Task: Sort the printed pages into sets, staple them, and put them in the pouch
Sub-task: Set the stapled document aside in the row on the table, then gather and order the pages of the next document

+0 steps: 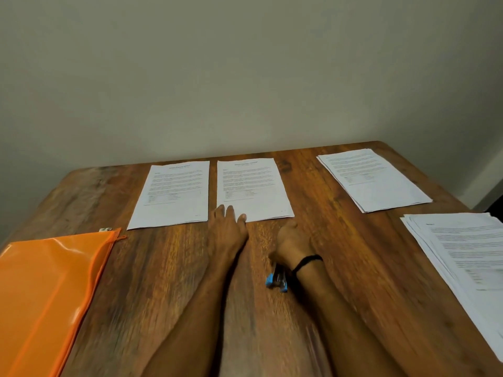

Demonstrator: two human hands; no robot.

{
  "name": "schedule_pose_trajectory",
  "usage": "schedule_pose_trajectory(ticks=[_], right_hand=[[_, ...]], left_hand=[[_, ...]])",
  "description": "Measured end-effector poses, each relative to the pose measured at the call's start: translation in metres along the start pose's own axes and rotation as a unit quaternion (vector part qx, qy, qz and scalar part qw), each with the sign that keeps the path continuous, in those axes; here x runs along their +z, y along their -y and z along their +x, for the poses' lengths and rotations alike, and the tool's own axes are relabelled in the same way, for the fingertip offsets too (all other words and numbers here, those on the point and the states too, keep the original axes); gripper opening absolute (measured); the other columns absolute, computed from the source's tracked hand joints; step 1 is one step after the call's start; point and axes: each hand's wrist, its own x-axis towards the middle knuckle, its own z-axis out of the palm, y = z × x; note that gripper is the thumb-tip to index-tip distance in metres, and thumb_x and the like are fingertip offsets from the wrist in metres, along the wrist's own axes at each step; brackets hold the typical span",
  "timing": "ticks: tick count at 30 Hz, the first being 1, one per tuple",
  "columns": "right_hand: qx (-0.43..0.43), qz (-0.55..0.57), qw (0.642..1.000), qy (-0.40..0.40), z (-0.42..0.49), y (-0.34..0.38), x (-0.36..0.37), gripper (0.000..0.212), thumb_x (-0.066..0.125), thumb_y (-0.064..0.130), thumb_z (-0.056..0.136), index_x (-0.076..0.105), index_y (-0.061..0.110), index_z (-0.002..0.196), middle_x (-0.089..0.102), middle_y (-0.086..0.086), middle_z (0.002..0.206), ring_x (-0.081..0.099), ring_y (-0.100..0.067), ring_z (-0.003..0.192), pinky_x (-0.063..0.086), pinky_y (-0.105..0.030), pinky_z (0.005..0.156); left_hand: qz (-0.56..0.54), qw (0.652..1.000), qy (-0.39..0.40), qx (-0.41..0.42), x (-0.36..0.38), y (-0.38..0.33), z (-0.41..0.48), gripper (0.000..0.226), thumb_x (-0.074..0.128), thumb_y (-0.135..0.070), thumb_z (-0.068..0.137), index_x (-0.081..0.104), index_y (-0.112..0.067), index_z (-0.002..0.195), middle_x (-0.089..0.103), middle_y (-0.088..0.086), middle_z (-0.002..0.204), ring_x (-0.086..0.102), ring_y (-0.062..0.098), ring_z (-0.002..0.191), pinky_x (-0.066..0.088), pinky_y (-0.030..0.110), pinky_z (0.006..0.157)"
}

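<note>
1. Left hand [228, 229]: fingers straight and slightly apart, tips resting on the near left corner of the middle page set [253, 186].
2. Right hand [291, 243]: fingers curled round a blurred blue stapler [276, 278], just above the bench [163, 281].
3. Left page set [174, 194] lies beside the middle one. Two more stacks [373, 178] [468, 257] lie to the right.
4. Orange zip pouch [49, 281] lies flat at near left.

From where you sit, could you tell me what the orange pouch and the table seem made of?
The orange pouch looks like glossy plastic, perhaps vinyl: light glares off its smooth face. The table looks like wood with a low sheen: brown grain streaks and a knot show, though it could be veneer or laminate.
</note>
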Motion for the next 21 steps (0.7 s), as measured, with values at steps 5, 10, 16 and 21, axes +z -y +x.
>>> schedule_pose_trajectory(ticks=[5,10,16,21], right_hand=[[-0.152,-0.041,0.98,-0.119,0.028,0.041,-0.029,0.024,0.062,0.015,0.096,0.064,0.007,0.118,0.067,-0.014,0.119,0.065,-0.028,0.104,0.053,-0.03,0.08],[-0.205,-0.081,0.967,-0.13,0.079,0.095,-0.04,0.028,0.056,0.013,0.097,0.062,0.005,0.123,0.064,-0.015,0.125,0.063,-0.029,0.113,0.053,-0.033,0.09],[-0.193,-0.095,0.973,-0.081,0.126,0.085,-0.004,0.04,0.054,0.03,0.101,0.056,0.005,0.132,0.057,-0.016,0.135,0.054,-0.03,0.124,0.048,-0.037,0.102],[-0.186,0.116,0.971,-0.096,0.147,0.047,-0.01,0.038,0.058,0.039,0.099,0.062,0.009,0.122,0.067,-0.012,0.122,0.065,-0.026,0.106,0.056,-0.035,0.091]], left_hand=[[0.009,1.0,0.012,-0.01,0.002,0.001,0.002,0.057,0.037,-0.055,0.1,0.043,-0.02,0.145,0.039,0.007,0.155,0.037,0.026,0.14,0.037,0.044,0.112],[0.019,1.0,0.017,-0.014,0.005,0.004,0.004,0.058,0.036,-0.055,0.101,0.041,-0.02,0.147,0.037,0.008,0.157,0.038,0.027,0.141,0.035,0.045,0.113],[0.019,0.999,-0.024,0.021,0.006,0.006,0.006,0.048,0.044,-0.046,0.101,0.051,-0.013,0.135,0.051,0.013,0.143,0.049,0.03,0.125,0.043,0.045,0.103],[0.034,0.999,-0.015,0.015,0.008,0.006,0.008,0.05,0.042,-0.048,0.101,0.049,-0.014,0.137,0.047,0.013,0.148,0.047,0.031,0.13,0.041,0.046,0.106]])
